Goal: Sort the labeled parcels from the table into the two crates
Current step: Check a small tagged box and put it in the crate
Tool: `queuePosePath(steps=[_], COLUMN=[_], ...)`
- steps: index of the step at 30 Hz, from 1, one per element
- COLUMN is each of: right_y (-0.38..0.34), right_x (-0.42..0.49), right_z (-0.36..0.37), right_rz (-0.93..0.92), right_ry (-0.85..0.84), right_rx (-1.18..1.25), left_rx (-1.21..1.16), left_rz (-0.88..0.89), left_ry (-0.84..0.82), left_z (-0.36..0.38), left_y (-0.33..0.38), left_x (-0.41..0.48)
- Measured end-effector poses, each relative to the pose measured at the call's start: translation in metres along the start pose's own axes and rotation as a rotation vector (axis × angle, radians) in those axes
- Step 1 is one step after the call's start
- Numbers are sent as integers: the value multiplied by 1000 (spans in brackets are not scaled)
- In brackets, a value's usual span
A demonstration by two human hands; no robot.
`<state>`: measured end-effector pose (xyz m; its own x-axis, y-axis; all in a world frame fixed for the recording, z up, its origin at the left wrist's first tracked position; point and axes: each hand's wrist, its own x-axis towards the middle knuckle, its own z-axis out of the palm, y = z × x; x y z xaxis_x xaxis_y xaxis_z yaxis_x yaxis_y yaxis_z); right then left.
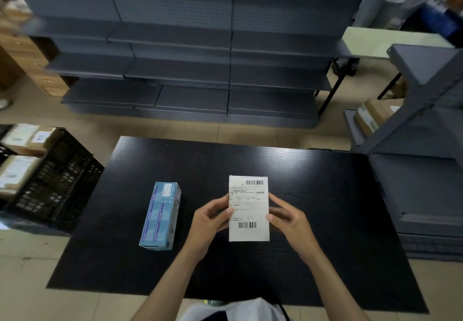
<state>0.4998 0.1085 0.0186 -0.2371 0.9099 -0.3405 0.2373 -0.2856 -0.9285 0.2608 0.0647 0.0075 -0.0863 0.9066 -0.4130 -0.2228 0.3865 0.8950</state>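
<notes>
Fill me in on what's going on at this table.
A person holds a white parcel over the black table, label side up. The left hand grips its left edge and the right hand its right edge, as if reading the label. A blue box lies on the table to the left, untouched. Beside the table on the left stands a black crate that already holds labeled boxes.

- One wide-angle view, worn on the person's head, looks forward and steeply down.
- The black worktop [250, 165] lies close below, filling the middle.
- Grey shelving [175, 45] stands farther off, across the top.
</notes>
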Motion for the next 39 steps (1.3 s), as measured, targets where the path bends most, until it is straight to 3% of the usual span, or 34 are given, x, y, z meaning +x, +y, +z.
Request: queuePosePath(steps=[16, 25, 39], right_y=[0, 2, 0], right_x=[18, 18, 13], right_z=[-30, -29, -15], right_rz=[-27, 100, 120], right_ry=[4, -52, -18], right_rx=[26, 154, 151], left_rx=[19, 20, 12], left_rz=[31, 35, -15], left_ry=[-12, 35, 88], left_z=[25, 25, 19], left_y=[10, 13, 11], left_x=[19, 19, 12])
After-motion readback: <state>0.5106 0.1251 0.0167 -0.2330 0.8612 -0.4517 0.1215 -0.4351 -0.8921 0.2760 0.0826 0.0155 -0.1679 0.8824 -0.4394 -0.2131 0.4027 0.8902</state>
